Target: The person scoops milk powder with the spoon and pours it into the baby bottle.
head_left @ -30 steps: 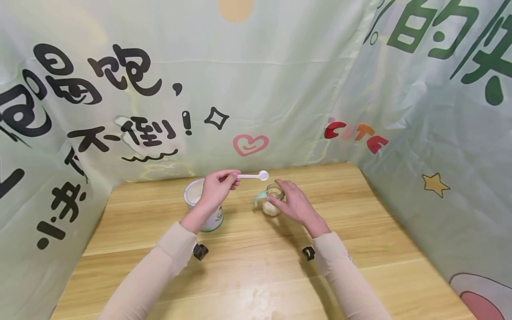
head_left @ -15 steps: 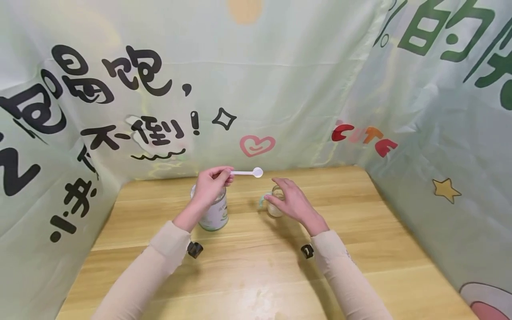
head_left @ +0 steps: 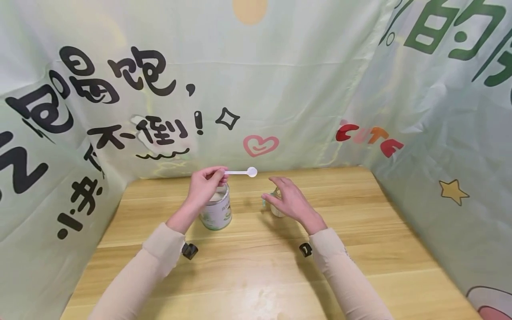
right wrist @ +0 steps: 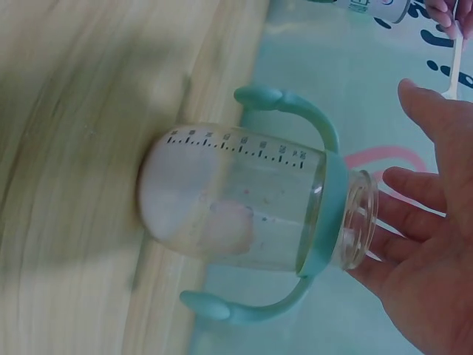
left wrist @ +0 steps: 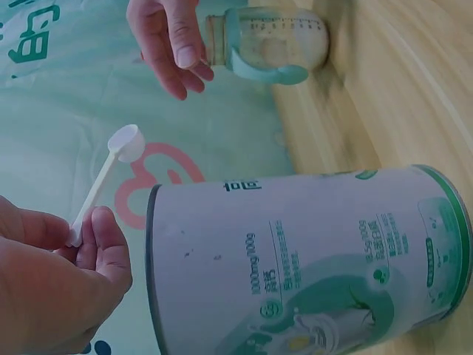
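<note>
My left hand pinches a white measuring scoop by the end of its handle, above the milk powder can. In the left wrist view the scoop's bowl faces away from the fingers. The can stands upright without a lid, pale powder inside. To the right stands a clear baby bottle with mint-green handles, uncapped, with whitish contents at its bottom. My right hand is at the bottle's neck, fingers loosely extended; whether they touch the rim I cannot tell. In the head view this hand hides much of the bottle.
Both containers stand toward the back of a wooden table. A printed cloth backdrop hangs close behind it and along both sides. Small black devices sit at the wrists.
My left hand has drawn the scoop left, away from the bottle and nearer the can. The right hand stays by the bottle and now covers more of it. The head view has turned slightly left.
</note>
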Available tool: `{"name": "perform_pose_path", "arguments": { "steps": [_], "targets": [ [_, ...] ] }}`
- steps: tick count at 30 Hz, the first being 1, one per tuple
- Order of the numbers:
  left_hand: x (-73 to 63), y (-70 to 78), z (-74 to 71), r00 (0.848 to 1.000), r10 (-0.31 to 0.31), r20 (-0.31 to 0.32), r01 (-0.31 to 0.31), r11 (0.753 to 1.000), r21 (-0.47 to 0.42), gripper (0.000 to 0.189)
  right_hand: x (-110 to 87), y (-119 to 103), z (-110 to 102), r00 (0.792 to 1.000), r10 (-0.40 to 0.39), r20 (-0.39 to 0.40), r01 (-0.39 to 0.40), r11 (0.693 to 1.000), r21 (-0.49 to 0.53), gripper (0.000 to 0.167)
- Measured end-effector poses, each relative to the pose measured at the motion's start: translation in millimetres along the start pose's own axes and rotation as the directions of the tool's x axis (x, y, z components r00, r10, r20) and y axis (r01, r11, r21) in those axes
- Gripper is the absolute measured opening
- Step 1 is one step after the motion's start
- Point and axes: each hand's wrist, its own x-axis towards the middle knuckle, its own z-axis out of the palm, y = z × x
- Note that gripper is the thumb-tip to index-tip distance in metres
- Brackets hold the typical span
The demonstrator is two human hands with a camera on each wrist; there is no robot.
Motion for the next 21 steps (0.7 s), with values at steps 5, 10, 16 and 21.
{"name": "perform_pose_path", "arguments": {
  "steps": [5, 10, 16, 21],
  "targets": [
    [-1.6, 1.0, -6.7, 1.000, 0.002, -0.024, -0.002, 1.000, -0.015, 0.028, 4.1, -5, 2, 1.000, -0.026, 0.002, 0.026, 1.000, -0.013, 0.072],
    [-4.6, 2.5, -11.8, 0.999, 0.010, -0.037, -0.011, 1.000, -0.025, 0.029, 8.6, -11, 6, 0.999, -0.048, 0.002, 0.048, 0.998, -0.027, 0.071],
    [-7.4, 1.0, -18.2, 0.999, 0.016, -0.045, -0.017, 1.000, -0.018, 0.029, 11.9, -21, 10, 0.999, -0.052, 0.014, 0.052, 0.998, -0.040, 0.072],
    [-7.6, -1.2, -25.0, 0.998, 0.012, -0.068, -0.013, 1.000, -0.015, 0.029, 15.9, -30, 12, 0.998, -0.046, 0.033, 0.047, 0.997, -0.053, 0.074]
  ]
}}
